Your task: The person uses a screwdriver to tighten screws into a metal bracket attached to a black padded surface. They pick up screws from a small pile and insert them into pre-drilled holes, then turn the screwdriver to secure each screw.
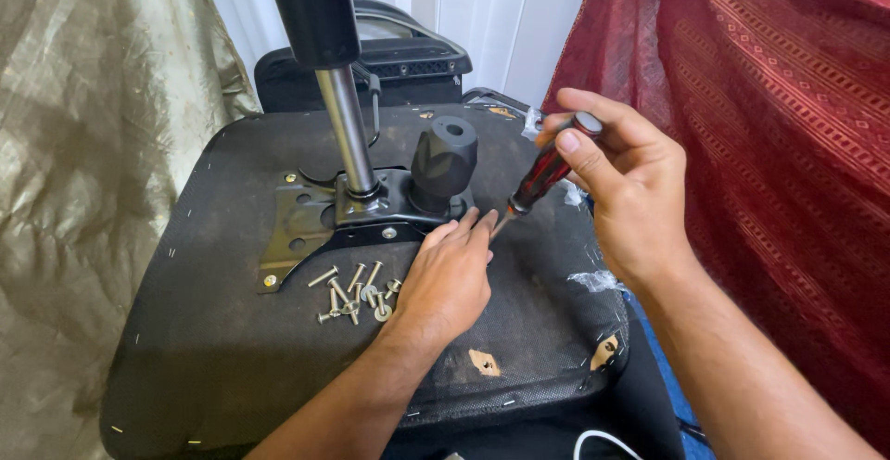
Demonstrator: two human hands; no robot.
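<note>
My right hand point(626, 182) is clamped on the red-black screwdriver point(542, 174); my left hand point(450, 274), fingers together, rests beside the metal plate point(306, 223). Loose bolts point(357, 293) lie left of it.

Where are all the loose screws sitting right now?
In the head view, the loose screws lie in a small pile on the upturned seat base, just left of the left hand and below the metal plate.
</note>
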